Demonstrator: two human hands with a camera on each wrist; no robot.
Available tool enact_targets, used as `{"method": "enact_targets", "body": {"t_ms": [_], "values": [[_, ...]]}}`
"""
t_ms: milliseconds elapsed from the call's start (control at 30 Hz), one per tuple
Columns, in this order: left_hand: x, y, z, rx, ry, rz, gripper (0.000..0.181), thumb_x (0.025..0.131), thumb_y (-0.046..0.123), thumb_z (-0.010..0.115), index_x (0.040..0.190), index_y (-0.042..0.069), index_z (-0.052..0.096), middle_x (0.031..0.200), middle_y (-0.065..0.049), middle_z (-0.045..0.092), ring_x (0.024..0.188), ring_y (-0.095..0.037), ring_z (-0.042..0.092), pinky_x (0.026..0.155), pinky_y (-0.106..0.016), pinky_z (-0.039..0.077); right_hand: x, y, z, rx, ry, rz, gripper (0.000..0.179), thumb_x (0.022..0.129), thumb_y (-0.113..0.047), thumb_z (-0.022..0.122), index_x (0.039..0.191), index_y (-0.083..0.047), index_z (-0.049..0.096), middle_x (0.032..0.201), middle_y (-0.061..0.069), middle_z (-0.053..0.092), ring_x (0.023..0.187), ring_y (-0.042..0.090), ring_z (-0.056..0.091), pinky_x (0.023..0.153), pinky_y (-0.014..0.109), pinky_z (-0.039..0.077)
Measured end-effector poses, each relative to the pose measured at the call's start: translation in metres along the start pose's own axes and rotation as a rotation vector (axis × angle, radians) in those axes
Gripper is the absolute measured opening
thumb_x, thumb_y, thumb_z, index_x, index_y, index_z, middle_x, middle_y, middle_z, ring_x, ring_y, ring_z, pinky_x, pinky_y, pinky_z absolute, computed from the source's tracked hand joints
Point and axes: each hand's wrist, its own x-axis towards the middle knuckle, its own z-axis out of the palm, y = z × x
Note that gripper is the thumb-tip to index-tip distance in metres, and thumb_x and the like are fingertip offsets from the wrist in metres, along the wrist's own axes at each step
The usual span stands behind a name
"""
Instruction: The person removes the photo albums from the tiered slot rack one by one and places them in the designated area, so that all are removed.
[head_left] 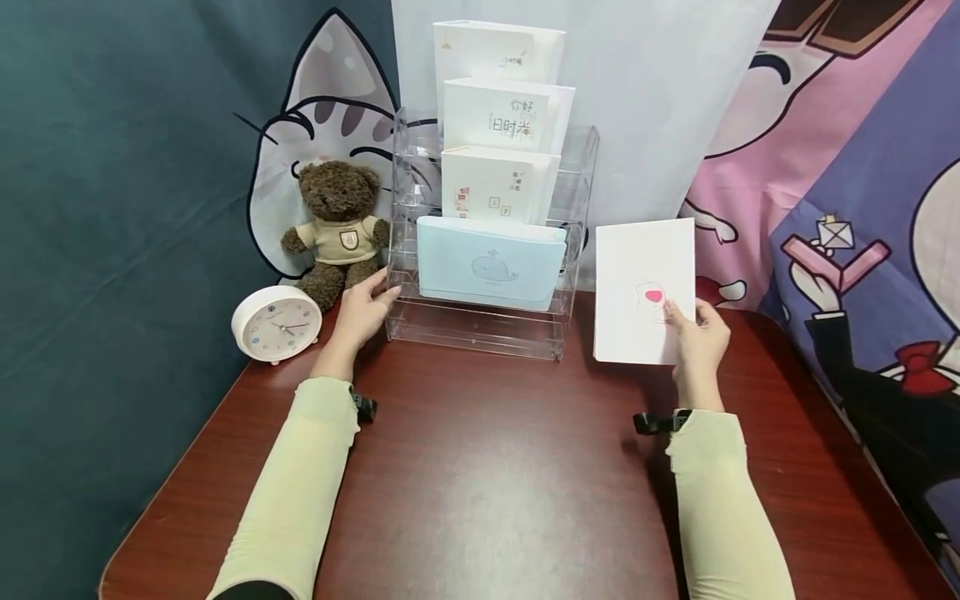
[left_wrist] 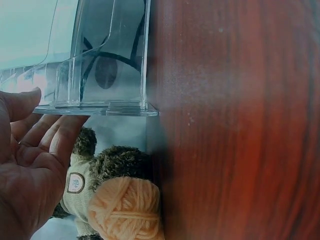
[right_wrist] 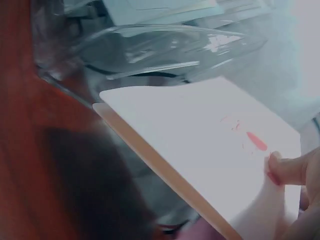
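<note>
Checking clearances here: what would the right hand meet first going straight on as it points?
Probably the pale backdrop cloth, met first by the white booklet that the right hand holds; depth is unclear.

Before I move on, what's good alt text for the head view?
A person's right hand holds a white booklet with a pink mark right of a clear rack, while the left hand holds the rack's left edge. The rack carries three white booklets and a pale blue whale-print one; a brown teddy bear and white clock sit to its left.

Hand [left_wrist: 35,167] holding clear rack [left_wrist: 107,82], plush bear [left_wrist: 80,172], orange yarn [left_wrist: 125,207], tabletop [left_wrist: 235,120]
</note>
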Motion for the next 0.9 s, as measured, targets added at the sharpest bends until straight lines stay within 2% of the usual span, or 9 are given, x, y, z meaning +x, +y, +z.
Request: {"method": "enact_targets", "body": {"t_ms": [67, 167, 267, 367, 500, 633, 767, 900], "values": [[0.0, 0.0, 0.001, -0.006, 0.0, 0.002, 0.057, 0.1, 0.03, 0.065, 0.153, 0.018, 0.046, 0.136, -0.018, 0.061, 0.122, -0.03, 0.061, 0.101, -0.047, 0.05, 0.001, 0.011, 0.001, 0.005, -0.017, 0.095, 0.021, 0.08, -0.012, 0.087, 0.098, -0.007, 0.076, 0.078, -0.002, 0.068, 0.062, 0.01, 0.062, 0.052, 0.02, 0.053], [0.001, -0.001, 0.001, -0.018, 0.01, 0.007, 0.056, 0.1, 0.029, 0.065, 0.152, 0.018, 0.047, 0.135, -0.018, 0.062, 0.121, -0.03, 0.062, 0.1, -0.046, 0.05, 0.002, 0.024, 0.002, -0.058, -0.037, 0.178, 0.02, 0.082, -0.016, 0.086, 0.096, -0.009, 0.074, 0.073, -0.003, 0.065, 0.059, 0.01, 0.062, 0.051, 0.022, 0.053], [0.002, -0.001, 0.001, -0.039, 0.012, 0.007, 0.055, 0.1, 0.027, 0.066, 0.151, 0.018, 0.049, 0.134, -0.018, 0.063, 0.12, -0.03, 0.062, 0.099, -0.046, 0.051, 0.002, 0.035, 0.001, -0.108, -0.051, 0.22, 0.02, 0.084, -0.018, 0.084, 0.097, -0.008, 0.073, 0.072, -0.005, 0.064, 0.059, 0.009, 0.061, 0.051, 0.022, 0.053], [0.002, -0.001, 0.002, -0.052, 0.012, -0.001, 0.055, 0.1, 0.026, 0.066, 0.151, 0.017, 0.049, 0.134, -0.019, 0.063, 0.12, -0.031, 0.062, 0.099, -0.046, 0.051, 0.001, 0.046, 0.0, -0.183, -0.064, 0.225, 0.025, 0.085, -0.022, 0.083, 0.102, -0.007, 0.072, 0.074, -0.006, 0.063, 0.059, 0.008, 0.06, 0.052, 0.022, 0.052], [0.001, 0.001, 0.003, -0.051, 0.019, -0.012, 0.055, 0.099, 0.027, 0.067, 0.151, 0.018, 0.05, 0.134, -0.019, 0.063, 0.12, -0.03, 0.062, 0.099, -0.046, 0.051, -0.001, 0.062, 0.0, -0.361, -0.077, 0.166, 0.036, 0.088, -0.031, 0.08, 0.112, -0.005, 0.071, 0.083, -0.003, 0.064, 0.064, 0.008, 0.058, 0.057, 0.02, 0.049], [0.001, 0.001, 0.004, -0.087, 0.033, -0.028, 0.055, 0.098, 0.029, 0.068, 0.149, 0.02, 0.052, 0.133, -0.018, 0.063, 0.12, -0.029, 0.063, 0.098, -0.044, 0.052, -0.003, 0.073, 0.0, -0.546, -0.082, 0.065, 0.045, 0.091, -0.037, 0.074, 0.12, -0.003, 0.07, 0.101, 0.011, 0.068, 0.084, 0.018, 0.057, 0.073, 0.027, 0.049], [0.0, -0.001, 0.003, -0.123, 0.033, -0.054, 0.055, 0.098, 0.029, 0.069, 0.149, 0.022, 0.051, 0.135, -0.017, 0.062, 0.122, -0.028, 0.061, 0.099, -0.043, 0.052, -0.004, 0.076, 0.0, -0.619, -0.084, 0.009, 0.047, 0.093, -0.038, 0.071, 0.122, -0.001, 0.069, 0.117, 0.022, 0.067, 0.104, 0.032, 0.055, 0.092, 0.042, 0.046], [0.001, -0.001, 0.002, -0.112, 0.032, -0.066, 0.055, 0.098, 0.03, 0.068, 0.15, 0.023, 0.05, 0.138, -0.016, 0.06, 0.125, -0.028, 0.059, 0.101, -0.043, 0.05, -0.005, 0.075, 0.001, -0.634, -0.085, -0.008, 0.046, 0.094, -0.036, 0.071, 0.122, 0.001, 0.069, 0.119, 0.024, 0.067, 0.109, 0.037, 0.055, 0.099, 0.048, 0.042]]}}
